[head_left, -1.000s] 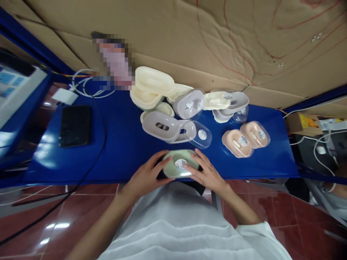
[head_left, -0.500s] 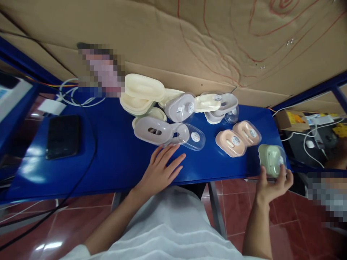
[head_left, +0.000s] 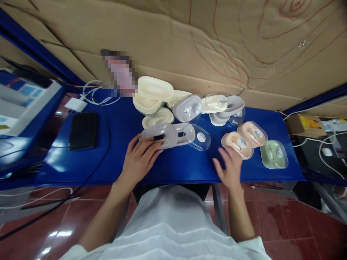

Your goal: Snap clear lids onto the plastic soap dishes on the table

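Observation:
My left hand (head_left: 139, 159) reaches onto a grey oval lid with a slot (head_left: 159, 135) on the blue table (head_left: 114, 159); its fingers curl over the lid's near edge. My right hand (head_left: 230, 168) hovers open and empty over the table, just in front of two pink soap boxes (head_left: 244, 139). A green soap box with a clear cover (head_left: 273, 154) lies to the right of the pink ones, apart from my hand. A clear cover with a round sticker (head_left: 200, 137) lies next to the grey lid.
Cream lids (head_left: 154, 94) and more grey and clear boxes (head_left: 206, 106) are piled at the back against a cardboard wall. A black phone (head_left: 82, 130) and a cable lie at the left. A machine (head_left: 24, 104) stands far left. Red tiled floor lies below.
My right hand set the green box down beside the pink ones and drew back left, empty. My left hand moved forward onto the grey lid.

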Motion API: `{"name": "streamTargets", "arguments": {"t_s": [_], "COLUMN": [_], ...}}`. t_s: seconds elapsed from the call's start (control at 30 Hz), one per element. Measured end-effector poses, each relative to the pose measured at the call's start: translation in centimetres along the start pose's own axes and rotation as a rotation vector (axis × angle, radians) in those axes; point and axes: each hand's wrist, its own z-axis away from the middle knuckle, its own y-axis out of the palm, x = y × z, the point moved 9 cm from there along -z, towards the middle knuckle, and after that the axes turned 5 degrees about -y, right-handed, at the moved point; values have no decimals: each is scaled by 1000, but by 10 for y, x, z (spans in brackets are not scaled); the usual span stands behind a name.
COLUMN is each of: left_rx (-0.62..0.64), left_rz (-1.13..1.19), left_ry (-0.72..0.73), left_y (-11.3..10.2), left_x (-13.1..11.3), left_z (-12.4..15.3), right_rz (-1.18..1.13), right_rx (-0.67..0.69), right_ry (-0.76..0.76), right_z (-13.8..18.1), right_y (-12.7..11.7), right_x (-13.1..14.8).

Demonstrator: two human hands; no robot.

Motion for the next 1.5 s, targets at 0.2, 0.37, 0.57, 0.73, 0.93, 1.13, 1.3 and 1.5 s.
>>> {"name": "streamTargets", "arguments": {"t_s": [0.2, 0.37, 0.57, 0.73, 0.93, 1.13, 1.3, 1.5], "left_rx": [71, 92, 32, 196, 200, 225, 173, 185], "left_rz": [17, 90, 296, -38, -45, 109, 152, 130], "left_ry": [40, 52, -64, -187, -205, -117, -90, 41], "left_y": [-2, 1, -4, 23, 14, -8, 0, 10], "left_x": [-34, -44, -10, 48, 61, 22, -2, -15], "left_z": [43, 58, 26, -22, 2, 58, 61, 57], "right_rz": [-87, -91, -271, -251, -234, -309, -323, -245], "right_rx": [217, 87, 380, 369, 249, 248, 400, 474], "right_ry": [-33, 3, -494, -480, -352, -286, -442, -521], "right_z": [-46, -58, -26, -24, -36, -42, -38, -29], "right_y": [59, 43, 67, 75, 61, 63, 78, 88], "right_x": [20, 20, 134, 135, 112, 113, 143, 153]}}
